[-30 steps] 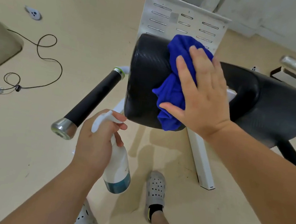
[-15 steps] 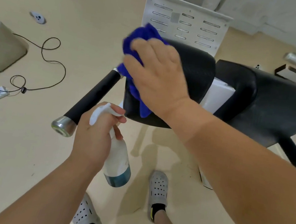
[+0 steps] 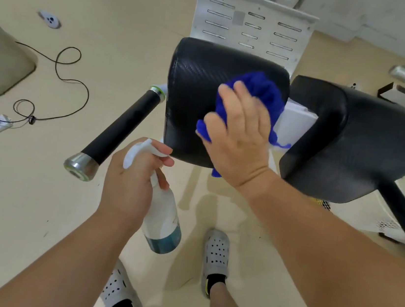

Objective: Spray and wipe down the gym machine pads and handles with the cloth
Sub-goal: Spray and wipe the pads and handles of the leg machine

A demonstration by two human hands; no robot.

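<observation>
Wiping the left pad (image 3: 195,80): the right hand (image 3: 239,142) lies flat, fingers straight and spread, pressing the bunched blue cloth (image 3: 258,91) against the pad's right part, close to the gap before the second pad (image 3: 368,139). The left hand (image 3: 127,184) grips the spray bottle (image 3: 162,215) by its neck, near and just below the pad, nozzle toward it. The black handle (image 3: 122,127) juts left and nearer from the pad's side, well clear of the cloth.

To do this step well, the palm should probably bear evenly so the cloth spreads instead of balling up. Strokes ought to overlap from edge to edge and wrap over the rounded rims, where grime likely collects. The bottle is best held aside, out of the wiping path.

Not determinable: whether the pad is wet, since its textured sheen hides any film, and whether a finger sits on the trigger, which the hand covers. The pad's underside and far face are out of sight. The area under the cloth is covered, and the fingertips are slightly blurred.
</observation>
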